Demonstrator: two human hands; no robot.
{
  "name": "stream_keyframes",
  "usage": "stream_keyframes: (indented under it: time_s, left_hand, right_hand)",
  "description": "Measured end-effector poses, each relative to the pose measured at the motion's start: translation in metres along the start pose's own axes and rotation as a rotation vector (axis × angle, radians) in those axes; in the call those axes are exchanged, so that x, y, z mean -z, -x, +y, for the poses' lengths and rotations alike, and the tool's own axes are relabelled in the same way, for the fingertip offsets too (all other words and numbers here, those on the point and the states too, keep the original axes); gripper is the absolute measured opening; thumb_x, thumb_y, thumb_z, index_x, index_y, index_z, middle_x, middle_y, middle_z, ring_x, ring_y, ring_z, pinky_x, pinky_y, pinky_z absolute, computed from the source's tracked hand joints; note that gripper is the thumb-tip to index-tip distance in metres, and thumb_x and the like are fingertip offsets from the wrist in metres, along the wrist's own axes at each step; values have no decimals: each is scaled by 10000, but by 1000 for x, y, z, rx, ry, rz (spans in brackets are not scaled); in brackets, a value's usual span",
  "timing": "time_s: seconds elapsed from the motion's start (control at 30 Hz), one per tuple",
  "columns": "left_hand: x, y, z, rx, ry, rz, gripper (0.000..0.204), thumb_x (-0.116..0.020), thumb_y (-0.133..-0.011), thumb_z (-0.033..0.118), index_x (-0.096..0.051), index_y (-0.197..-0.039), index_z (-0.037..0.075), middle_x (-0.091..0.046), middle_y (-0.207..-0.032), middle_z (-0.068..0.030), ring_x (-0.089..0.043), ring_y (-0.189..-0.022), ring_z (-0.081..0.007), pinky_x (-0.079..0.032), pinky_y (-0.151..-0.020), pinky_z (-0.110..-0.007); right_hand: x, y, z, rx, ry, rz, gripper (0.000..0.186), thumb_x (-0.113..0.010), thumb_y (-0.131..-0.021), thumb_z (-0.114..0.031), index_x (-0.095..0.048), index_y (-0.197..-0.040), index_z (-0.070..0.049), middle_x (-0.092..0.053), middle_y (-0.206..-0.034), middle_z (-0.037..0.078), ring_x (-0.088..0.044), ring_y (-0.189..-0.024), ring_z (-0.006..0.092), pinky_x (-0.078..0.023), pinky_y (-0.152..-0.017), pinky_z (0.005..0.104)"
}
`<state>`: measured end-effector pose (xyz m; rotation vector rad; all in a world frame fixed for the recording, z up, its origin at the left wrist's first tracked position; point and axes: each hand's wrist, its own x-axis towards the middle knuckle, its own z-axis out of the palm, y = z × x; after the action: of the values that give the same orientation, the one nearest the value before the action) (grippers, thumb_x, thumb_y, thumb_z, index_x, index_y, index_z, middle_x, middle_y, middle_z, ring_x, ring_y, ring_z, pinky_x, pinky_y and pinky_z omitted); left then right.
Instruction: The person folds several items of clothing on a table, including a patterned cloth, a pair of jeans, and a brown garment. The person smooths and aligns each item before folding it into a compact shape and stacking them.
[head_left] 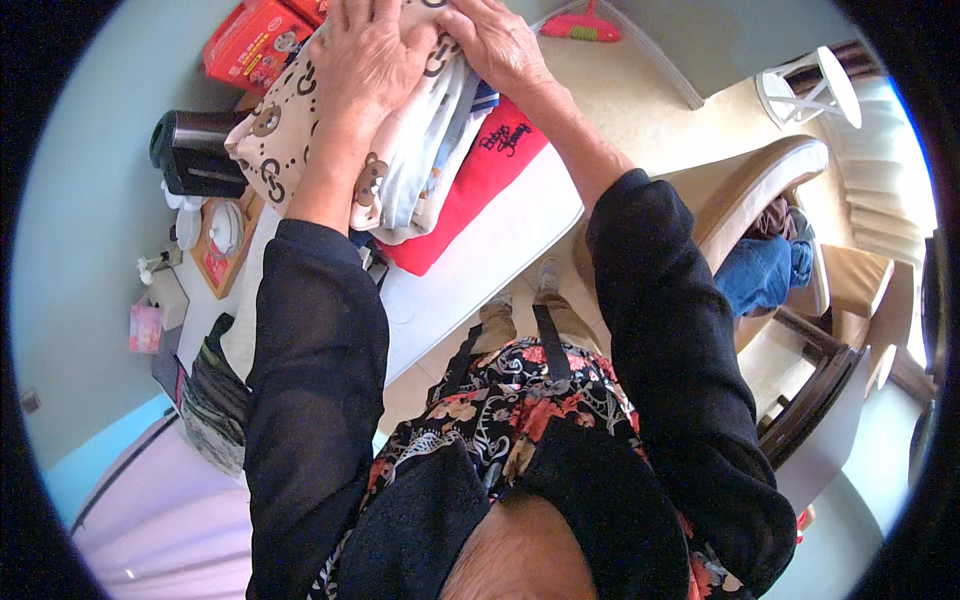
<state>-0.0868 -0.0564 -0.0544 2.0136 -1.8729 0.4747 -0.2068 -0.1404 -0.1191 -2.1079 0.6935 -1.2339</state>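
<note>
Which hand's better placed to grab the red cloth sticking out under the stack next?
Likely the right hand: it's at the stack's right side, where the red cloth sticks out. The left hand lies on the beige bear-print cloth, farther across.

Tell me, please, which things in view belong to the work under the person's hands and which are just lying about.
Work in hand:
- beige bear-print cloth, touched by left hand and right hand
- folded pale cloths beneath it
- folded red cloth, lower still

Seemingly lying about:
- red carton
- black appliance
- red broom head
- white stool
- blue denim garment
</note>
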Motion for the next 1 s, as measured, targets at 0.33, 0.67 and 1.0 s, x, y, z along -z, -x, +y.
stream_keyframes:
  time_s: [0.33,0.67,1.0]
  left_hand:
    - [-28,-9,-36,-187,32,185,574,-450,-907,434,-422,-1320,37,-423,-1349,-198,-391,-1253,-344,-289,-1056,-411]
    - [-43,-19,-70,-101,162,-84,599,-402,-944,401,-293,-1400,29,-313,-1434,-196,-311,-1323,-322,-238,-1087,-366]
    - [81,31,21,-237,716,-58,444,-485,-940,201,-414,-1302,-47,-445,-1325,-194,-431,-1227,-255,-316,-1045,-352]
  right_hand:
    - [125,268,39,-349,511,333,404,-579,-737,10,-557,-1134,-56,-543,-1214,155,-496,-1134,342,-382,-969,431]
    - [175,318,-31,-527,991,169,565,-636,-686,-156,-520,-1238,-116,-352,-1399,211,-324,-1296,393,-336,-974,508]
    - [171,331,-18,-467,1017,330,550,-621,-629,-139,-554,-1173,-88,-395,-1355,194,-346,-1263,410,-374,-918,554]
